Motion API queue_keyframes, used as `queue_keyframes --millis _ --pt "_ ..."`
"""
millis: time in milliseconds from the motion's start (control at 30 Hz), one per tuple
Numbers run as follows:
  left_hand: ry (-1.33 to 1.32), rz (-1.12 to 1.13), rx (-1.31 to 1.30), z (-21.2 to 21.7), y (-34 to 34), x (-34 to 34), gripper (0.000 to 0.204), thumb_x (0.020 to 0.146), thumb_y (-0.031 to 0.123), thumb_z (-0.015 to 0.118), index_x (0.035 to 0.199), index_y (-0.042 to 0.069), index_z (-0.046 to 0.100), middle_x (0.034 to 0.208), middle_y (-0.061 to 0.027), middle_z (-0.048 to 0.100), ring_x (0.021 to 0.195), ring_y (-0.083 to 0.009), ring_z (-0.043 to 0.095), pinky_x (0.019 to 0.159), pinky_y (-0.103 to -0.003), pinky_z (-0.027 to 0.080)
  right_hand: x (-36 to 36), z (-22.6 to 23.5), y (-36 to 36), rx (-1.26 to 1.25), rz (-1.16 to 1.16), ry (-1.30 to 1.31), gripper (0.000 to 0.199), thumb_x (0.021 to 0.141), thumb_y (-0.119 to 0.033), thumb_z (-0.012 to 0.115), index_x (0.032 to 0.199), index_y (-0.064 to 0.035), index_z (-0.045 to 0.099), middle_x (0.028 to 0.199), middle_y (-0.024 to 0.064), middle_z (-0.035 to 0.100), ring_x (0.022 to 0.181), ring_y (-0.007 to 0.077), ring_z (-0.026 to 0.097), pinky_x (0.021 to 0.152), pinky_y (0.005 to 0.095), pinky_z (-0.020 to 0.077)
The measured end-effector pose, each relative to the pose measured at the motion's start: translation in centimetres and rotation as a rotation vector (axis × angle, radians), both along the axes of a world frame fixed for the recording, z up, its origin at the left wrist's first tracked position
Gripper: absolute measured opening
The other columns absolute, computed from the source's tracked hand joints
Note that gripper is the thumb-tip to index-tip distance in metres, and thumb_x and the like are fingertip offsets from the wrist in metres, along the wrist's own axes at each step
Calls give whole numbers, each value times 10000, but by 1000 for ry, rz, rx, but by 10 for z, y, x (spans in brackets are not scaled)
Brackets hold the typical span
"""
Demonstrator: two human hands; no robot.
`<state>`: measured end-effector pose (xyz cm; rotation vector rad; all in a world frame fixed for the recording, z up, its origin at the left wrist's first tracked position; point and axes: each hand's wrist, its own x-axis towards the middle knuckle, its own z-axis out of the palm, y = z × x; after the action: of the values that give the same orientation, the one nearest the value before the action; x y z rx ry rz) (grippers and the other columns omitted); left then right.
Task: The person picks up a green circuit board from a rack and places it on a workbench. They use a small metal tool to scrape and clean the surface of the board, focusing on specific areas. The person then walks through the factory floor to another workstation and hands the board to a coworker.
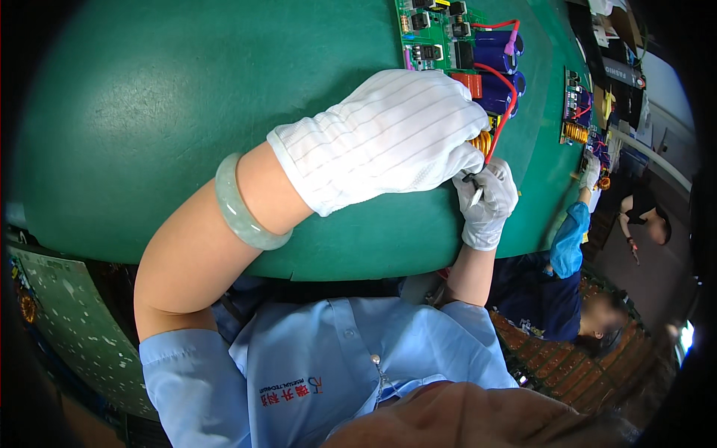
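A green circuit board [439,36] lies on the bench, carrying dark blue cylindrical capacitors [494,52], a red block component [469,84] and a copper-wound coil [482,142]. My left hand [396,134], in a white striped glove, reaches across the board's near part. Its fingers are bent closed beside the coil, hiding what they grip. A red wire [512,89] loops from the board down to the fingertips. Close against them, my right hand [489,198], also gloved in white, is pinched closed. A small dark piece with a pale tip shows between its fingers, too small to name.
The green bench mat [187,89] curves along my front. Another board with a coil [576,112] lies farther right, where a co-worker's gloved hand [590,172] works beside more boards. Another person [650,213] is beyond. A speckled green panel [82,321] stands at lower left.
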<state>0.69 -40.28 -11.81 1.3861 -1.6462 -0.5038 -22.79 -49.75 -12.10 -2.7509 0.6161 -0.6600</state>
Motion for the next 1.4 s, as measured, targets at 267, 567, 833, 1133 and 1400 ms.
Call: queue_keyframes --millis 267,567,833,1133,1400 --pt "-18 20 -8 1 -2 -2 331 821 244 698 1074 30 692 953 -125 677 908 -302 642 791 -403 528 0 1 -1 11 -27 5 228 564 12 770 757 -33 658 741 111 658 687 294 660 629 367 534" --pt "-12 12 -8 0 -1 -2 331 821 243 701 1076 31 692 955 -119 678 888 -294 637 790 -395 526 1 2 0 19 -45 26 196 597 2 781 749 -20 660 742 127 660 685 298 665 630 364 536" --pt "-17 17 -13 -1 0 -1 337 825 242 698 1087 31 694 966 -125 687 896 -303 638 799 -400 527 1 0 2 10 -43 11 179 613 25 763 749 -10 652 742 128 661 678 294 667 636 356 543" --pt "23 6 7 3 0 1 346 826 251 701 1093 32 699 931 -139 682 897 -313 645 796 -401 529 9 4 1 44 37 -14 185 631 35 760 774 -3 648 731 115 653 669 280 659 629 336 536" --pt "110 -75 -13 1 -9 7 354 852 237 717 1123 10 687 920 -139 674 811 -269 635 745 -352 510 0 18 -8 352 -84 -147 254 694 58 759 936 -19 760 704 31 627 636 116 571 601 252 459"
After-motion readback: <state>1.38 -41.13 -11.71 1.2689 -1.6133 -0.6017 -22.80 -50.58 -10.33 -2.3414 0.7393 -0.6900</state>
